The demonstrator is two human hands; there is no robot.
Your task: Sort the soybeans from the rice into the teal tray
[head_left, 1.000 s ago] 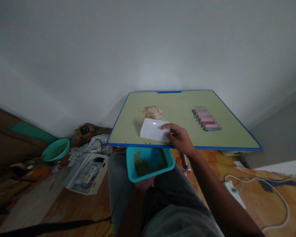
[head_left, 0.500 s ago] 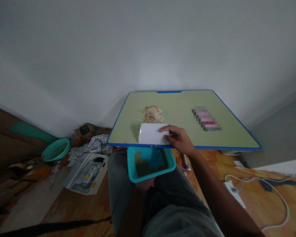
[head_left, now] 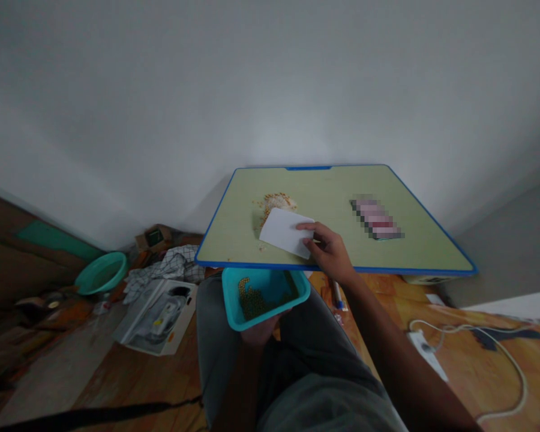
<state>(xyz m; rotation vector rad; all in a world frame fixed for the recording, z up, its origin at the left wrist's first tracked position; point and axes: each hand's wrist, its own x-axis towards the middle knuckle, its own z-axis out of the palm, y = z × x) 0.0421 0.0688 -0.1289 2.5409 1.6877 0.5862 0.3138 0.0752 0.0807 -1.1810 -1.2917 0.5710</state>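
Note:
My right hand [head_left: 329, 255] grips a white flat card [head_left: 285, 231] by its right edge and holds it on the green tabletop [head_left: 324, 192], its far edge against a small heap of mixed grains [head_left: 274, 201]. My left hand [head_left: 258, 329] holds a teal rectangular tub [head_left: 264, 294] from underneath, just below the table's blue front edge. Yellow-green grains lie in the tub's left half. Most of the left hand is hidden by the tub.
A blurred pink rectangular object [head_left: 377, 218] lies on the table's right part. On the floor at left are a teal basin [head_left: 101, 272], a checked cloth [head_left: 168, 264] and an open white box [head_left: 157, 315]. A white power strip with cable [head_left: 427, 351] lies at right.
The card moved away from the front edge back up to the grain heap. The tub shifted slightly left and up under the table edge.

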